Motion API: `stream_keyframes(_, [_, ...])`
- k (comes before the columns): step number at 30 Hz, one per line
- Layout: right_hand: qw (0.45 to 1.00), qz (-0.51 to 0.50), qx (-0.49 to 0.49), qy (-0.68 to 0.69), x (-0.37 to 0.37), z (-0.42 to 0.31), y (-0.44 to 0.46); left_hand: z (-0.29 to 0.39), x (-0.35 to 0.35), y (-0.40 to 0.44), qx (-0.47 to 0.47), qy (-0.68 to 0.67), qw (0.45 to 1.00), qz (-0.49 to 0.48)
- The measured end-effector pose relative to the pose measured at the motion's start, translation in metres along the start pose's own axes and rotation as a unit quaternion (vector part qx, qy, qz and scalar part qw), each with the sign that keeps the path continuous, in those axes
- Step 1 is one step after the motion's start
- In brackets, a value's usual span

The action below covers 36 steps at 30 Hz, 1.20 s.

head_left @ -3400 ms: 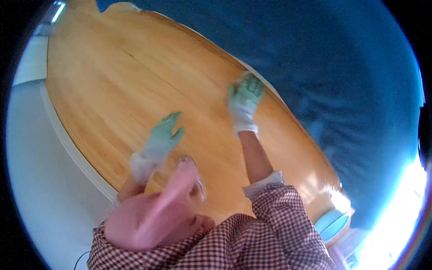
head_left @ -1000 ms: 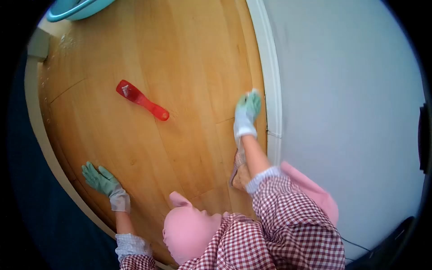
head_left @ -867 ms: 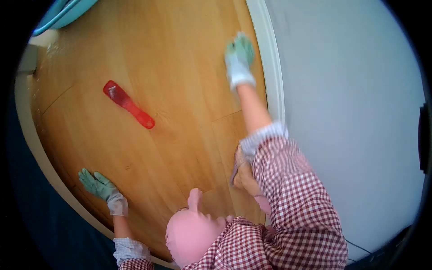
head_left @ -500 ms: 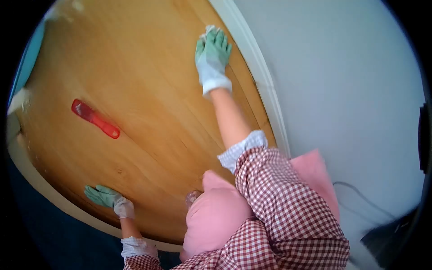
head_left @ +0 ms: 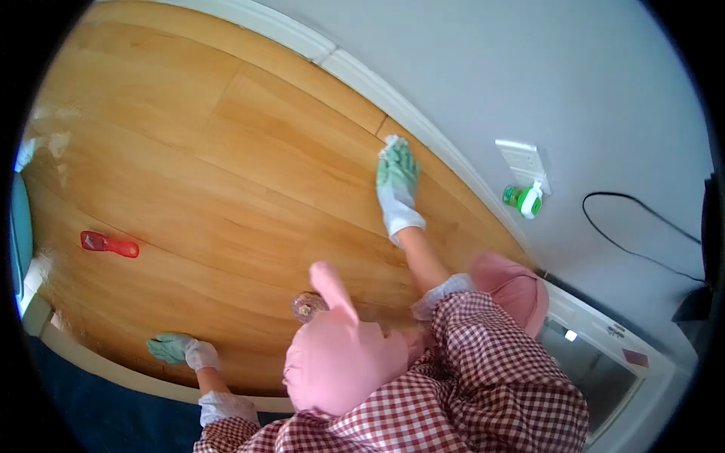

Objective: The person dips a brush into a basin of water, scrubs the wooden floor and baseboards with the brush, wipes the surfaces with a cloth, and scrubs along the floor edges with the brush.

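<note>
My right hand (head_left: 398,181), in a green-and-white glove, lies stretched along the wooden floor (head_left: 249,166) near the white baseboard. Beneath its fingers is a crumpled white cloth (head_left: 393,143), mostly covered, with its edge showing past the fingertips. My left hand (head_left: 172,348), gloved the same way, rests flat on the boards at lower left with nothing visible in it. A flat red tool (head_left: 110,244) with a darker, see-through end lies on the floor beyond my left hand; its exact kind is unclear.
A white baseboard (head_left: 370,79) curves along the grey wall. A white outlet (head_left: 523,162) carries a green plug-in device (head_left: 523,198), and a black cord (head_left: 604,234) hangs nearby. At left stands a teal basin-like object (head_left: 21,234). A glass-fronted white frame (head_left: 596,370) is lower right.
The view has turned and shifted, bringing the outlet and glass-fronted frame into sight. My right hand, with the cloth, is further back along the baseboard. My left hand still rests on the floor.
</note>
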State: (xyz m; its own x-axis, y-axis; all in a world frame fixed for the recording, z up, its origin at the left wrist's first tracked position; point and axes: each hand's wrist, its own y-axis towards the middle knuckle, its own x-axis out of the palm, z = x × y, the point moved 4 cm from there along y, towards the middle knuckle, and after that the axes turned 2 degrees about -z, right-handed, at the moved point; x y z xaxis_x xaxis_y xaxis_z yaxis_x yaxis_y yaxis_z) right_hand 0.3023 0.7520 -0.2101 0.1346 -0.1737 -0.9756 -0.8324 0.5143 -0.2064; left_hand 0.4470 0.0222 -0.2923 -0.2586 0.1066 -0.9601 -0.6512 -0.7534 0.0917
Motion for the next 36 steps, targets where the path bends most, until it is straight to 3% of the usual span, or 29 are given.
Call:
stream_keyframes(1, [0.999,-0.002,0.022,0.025,-0.005,0.027,-0.011,-0.009,0.004,0.004,0.000,0.020,1.000,-0.003])
stream_keyframes(3, [0.997,-0.012,0.075,0.020,-0.009,0.080,-0.010,-0.007,0.013,0.013,0.027,0.260,0.965,-0.022])
stream_keyframes(5, [0.991,-0.013,0.126,-0.042,0.005,0.155,-0.026,0.010,0.009,0.010,0.037,0.373,0.926,-0.033])
stream_keyframes(6, [0.990,0.020,0.135,0.020,0.006,0.184,-0.033,0.021,0.006,0.005,0.048,0.411,0.909,-0.051])
stream_keyframes(9, [0.977,0.160,0.132,0.051,0.033,0.195,-0.043,0.075,0.004,-0.022,0.170,0.529,0.821,-0.132])
stream_keyframes(10, [0.985,0.162,0.061,0.030,0.029,0.167,-0.027,0.101,0.002,-0.041,0.244,0.553,0.783,-0.147])
stream_keyframes(11, [0.985,0.168,0.000,0.046,0.022,0.123,-0.017,0.134,-0.002,-0.064,0.299,0.515,0.789,-0.153])
stream_keyframes(12, [0.980,0.144,-0.083,0.112,0.005,0.079,-0.003,0.170,-0.016,-0.090,0.332,0.288,0.880,-0.179])
stream_keyframes(14, [0.964,0.174,-0.155,0.128,0.008,0.001,0.029,0.237,0.002,-0.145,0.282,0.051,0.938,-0.193])
stream_keyframes(15, [0.960,0.170,-0.182,0.131,0.009,-0.033,0.047,0.252,0.031,-0.163,0.213,0.057,0.956,-0.194])
stream_keyframes(17, [0.955,0.098,-0.228,0.163,0.009,-0.082,0.078,0.310,0.011,-0.217,0.216,0.163,0.940,-0.210])
stream_keyframes(19, [0.949,0.118,-0.245,0.158,0.003,-0.088,0.090,0.321,0.009,-0.226,0.215,0.173,0.934,-0.227])
stream_keyframes(21, [0.951,0.133,-0.237,0.147,0.002,-0.071,0.082,0.323,0.000,-0.230,0.229,0.181,0.928,-0.232])
stream_keyframes(23, [0.960,0.154,-0.197,0.130,-0.003,-0.009,0.062,0.328,-0.007,-0.232,0.271,0.178,0.921,-0.216])
stream_keyframes(28, [0.993,0.082,-0.068,0.048,-0.017,0.153,0.000,0.306,0.004,-0.239,0.298,0.143,0.933,-0.143])
stream_keyframes(31, [0.986,0.142,0.028,0.079,0.008,0.178,-0.032,0.260,-0.018,-0.271,0.277,0.127,0.938,-0.165])
stream_keyframes(33, [0.984,0.016,-0.056,0.168,-0.008,0.152,-0.031,0.226,-0.035,-0.294,0.265,0.126,0.934,-0.202])
stream_keyframes(35, [0.980,0.065,-0.121,0.146,0.001,0.142,-0.036,0.209,-0.049,-0.309,0.271,0.133,0.923,-0.241])
stream_keyframes(36, [0.982,0.036,-0.128,0.134,0.000,0.160,-0.039,0.204,-0.056,-0.312,0.278,0.135,0.914,-0.263])
